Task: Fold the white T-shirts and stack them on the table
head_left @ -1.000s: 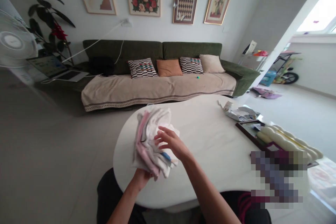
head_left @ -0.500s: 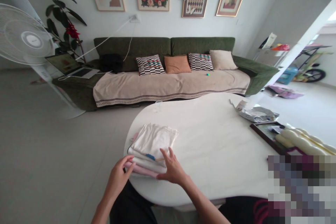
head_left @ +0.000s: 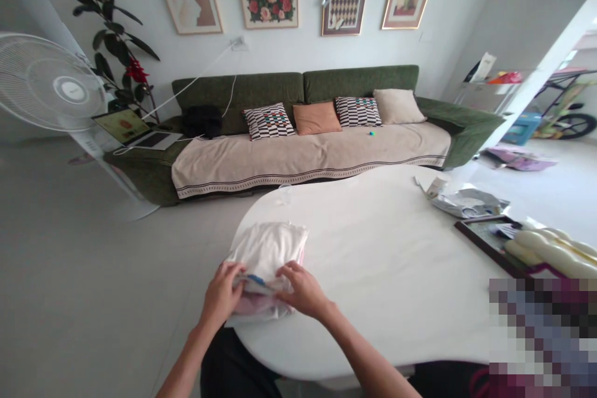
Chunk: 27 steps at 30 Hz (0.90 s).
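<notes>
A stack of folded clothes lies at the left end of the white table (head_left: 373, 249). On top is a folded white garment (head_left: 268, 244) with a blue patch near its front edge. My left hand (head_left: 224, 291) pinches the front left corner of this garment. Opposite it, my right hand (head_left: 302, 289) has its fingers closed on the front right corner. Between the two hands the front edge is slightly lifted. Below that edge shows a pink cloth (head_left: 252, 306) with some white fabric near it, partly covered by my fingers.
On the table's right side are a silver bag (head_left: 469, 202) and a dark-framed tray (head_left: 485, 249) with a puffy cream-coloured item (head_left: 548, 249). A small clear object (head_left: 284, 189) is near the far edge. Beyond stand a green sofa (head_left: 261, 99) and a white fan (head_left: 69, 90).
My right hand has closed from a spread pose onto the white garment's front edge. My left hand has moved up from the pink layer to the white one. The view has shifted slightly.
</notes>
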Available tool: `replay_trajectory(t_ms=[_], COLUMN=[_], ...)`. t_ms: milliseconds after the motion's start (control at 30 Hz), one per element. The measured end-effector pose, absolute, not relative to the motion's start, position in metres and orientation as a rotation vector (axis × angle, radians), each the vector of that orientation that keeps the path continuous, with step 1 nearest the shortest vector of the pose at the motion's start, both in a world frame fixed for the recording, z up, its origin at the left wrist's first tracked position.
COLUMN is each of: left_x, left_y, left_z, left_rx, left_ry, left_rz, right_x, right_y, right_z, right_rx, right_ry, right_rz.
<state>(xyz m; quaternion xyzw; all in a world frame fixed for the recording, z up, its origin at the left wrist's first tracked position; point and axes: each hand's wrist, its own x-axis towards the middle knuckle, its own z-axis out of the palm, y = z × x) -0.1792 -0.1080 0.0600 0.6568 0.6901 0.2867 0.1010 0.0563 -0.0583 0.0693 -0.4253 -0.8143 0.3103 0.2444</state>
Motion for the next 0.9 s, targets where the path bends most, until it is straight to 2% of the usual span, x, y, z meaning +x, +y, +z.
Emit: replay_trajectory(t_ms=[133, 333, 500, 633, 767, 900], left_x=[-0.192, -0.163, -0.133, -0.148, -0.166, -0.157], left_y=[-0.113, -0.034, 0.008, -0.001, -0.001, 0.022], left_z=[0.075, 0.099, 0.098, 0.115, 0.162, 0.245], left_rx=[1.845, 2.065, 2.276, 2.38, 2.471, 2.552], left_ry=[1.737, 1.818, 1.61, 1.545, 1.597, 1.621], left_rz=[0.515, 0.589, 0.401, 0.261, 0.285, 0.433], right_x=[0.091, 0.063, 0.044, 0.092, 0.159, 0.199], right_y=[-0.029, 0.017, -0.013, -0.039, -0.02, 0.013], right_z=[0.053, 0.061, 0.092, 0.111, 0.143, 0.214], right_rx=[-1.389, -1.519, -1.181, -0.999, -1.159, -1.157], right_ry=[-2.174, -2.089, -2.265, -2.256, -2.059, -1.972], right_rz=[0.794, 0.699, 0.749, 0.766, 0.632, 0.448])
